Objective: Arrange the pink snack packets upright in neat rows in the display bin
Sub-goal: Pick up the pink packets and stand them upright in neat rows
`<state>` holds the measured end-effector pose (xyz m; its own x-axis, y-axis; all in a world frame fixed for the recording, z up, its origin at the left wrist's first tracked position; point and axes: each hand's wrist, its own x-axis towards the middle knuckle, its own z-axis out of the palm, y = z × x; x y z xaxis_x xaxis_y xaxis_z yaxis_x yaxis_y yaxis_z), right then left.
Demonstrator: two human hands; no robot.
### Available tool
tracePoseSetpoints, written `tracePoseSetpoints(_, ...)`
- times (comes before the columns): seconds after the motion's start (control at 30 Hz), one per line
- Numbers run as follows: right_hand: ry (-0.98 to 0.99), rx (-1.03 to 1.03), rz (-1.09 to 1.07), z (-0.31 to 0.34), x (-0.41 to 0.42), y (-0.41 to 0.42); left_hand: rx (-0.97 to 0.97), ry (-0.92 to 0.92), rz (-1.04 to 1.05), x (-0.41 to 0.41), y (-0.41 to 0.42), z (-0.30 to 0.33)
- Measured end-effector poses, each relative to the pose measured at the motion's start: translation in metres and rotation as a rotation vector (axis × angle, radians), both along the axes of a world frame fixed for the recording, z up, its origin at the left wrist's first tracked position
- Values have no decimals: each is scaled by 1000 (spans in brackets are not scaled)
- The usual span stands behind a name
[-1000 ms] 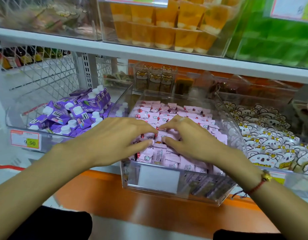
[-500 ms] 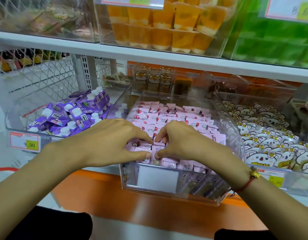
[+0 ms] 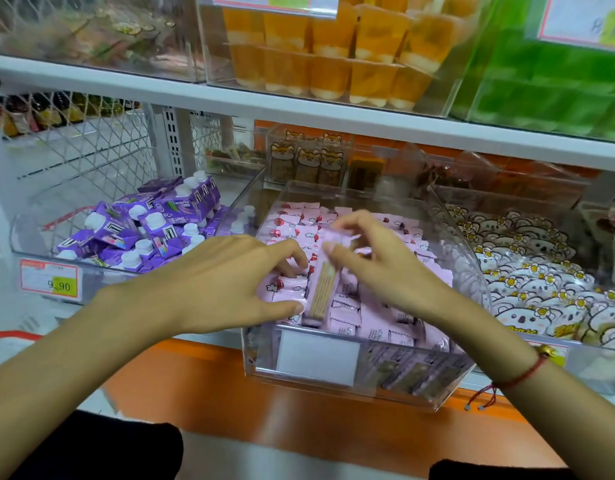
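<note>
A clear display bin [image 3: 465, 282] on the orange shelf holds several pink snack packets [image 3: 347, 315], some standing in rows at the back and left, others loose at the front right. My left hand [image 3: 226, 282] rests on the packets at the bin's left front, fingers spread over them and thumb against the front packets. My right hand [image 3: 372, 261] is above the bin's middle and pinches a pink packet [image 3: 340, 237], blurred, between thumb and fingers. Between my two hands a packet [image 3: 321, 291] stands on edge and shows a brown wafer through its side.
A bin of purple drink cartons [image 3: 143, 230] stands to the left with a 9.90 price tag [image 3: 50, 282]. A bin of white koala-print packets [image 3: 541, 289] is on the right. Above is a white shelf [image 3: 299, 109] with orange and green jelly packs.
My right hand has risen from the front packets and lifted one pink packet toward the bin's middle. My left hand stays on the left front packets. A gap now shows the wafer-sided packet.
</note>
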<state>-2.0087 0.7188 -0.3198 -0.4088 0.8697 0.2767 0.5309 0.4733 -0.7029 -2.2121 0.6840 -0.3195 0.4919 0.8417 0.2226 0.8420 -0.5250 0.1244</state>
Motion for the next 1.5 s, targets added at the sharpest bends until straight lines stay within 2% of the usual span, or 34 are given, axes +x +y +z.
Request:
tracePoseSetpoints(0.07, 239, 128, -108, 8, 2, 1, -16, -44, 4, 1, -3, 0)
tracePoseSetpoints(0.13, 458, 153, -243, 16, 6, 3, -26, -139, 15, 3, -6, 0)
tracePoseSetpoints(0.23, 735, -147, -315, 21, 9, 7, 77, -345, -29, 9, -9, 1)
tracePoseSetpoints(0.33, 845, -444, -236, 19, 1, 6, 208, -416, -165, 14, -8, 6)
tracePoseSetpoints(0.4, 855, -616, -158, 18, -2, 4, 224, -532, -198, 15, -6, 8)
tracePoseSetpoints(0.47, 730, -703, -125, 20, -2, 2, 180, -723, -162, 15, -4, 10)
tracePoseSetpoints(0.57, 420, -523, -224, 21, 1, 7, 91, -956, -60, 13, 0, 14)
tracePoseSetpoints(0.67, 378, -343, -152, 27, 2, 9, 25, -1026, 38, 9, 4, 12)
tracePoseSetpoints(0.73, 303, -233, 8, 28, 2, 3, 18, -997, 92, 8, 5, 9)
tracePoseSetpoints(0.83, 37, 33, 162, 22, -2, -9, 15, -938, 130, 10, 5, 5)
tracePoseSetpoints(0.9, -65, 217, 158, 17, -6, -12, 38, -900, 115, 12, 3, 4)
tracePoseSetpoints(1.0, -14, 316, 18, 16, -5, -7, 85, -837, 98, 12, 1, 3)
tracePoseSetpoints(1.07, 134, 260, -128, 16, 0, -3, 128, -729, 100, 9, -2, 2)
tracePoseSetpoints(1.13, 355, 118, -199, 15, 4, 0, 136, -531, 63, 6, -6, 1)
tracePoseSetpoints(1.2, 471, -4, -214, 10, 5, 1, 81, -287, -12, 3, -10, -1)
tracePoseSetpoints(1.3, 393, -81, -196, -1, -2, -2, 105, 15, -95, 1, -9, -5)
tracePoseSetpoints(1.5, 85, -47, -144, 10, 11, -1, 177, 65, -63, 1, -7, -6)
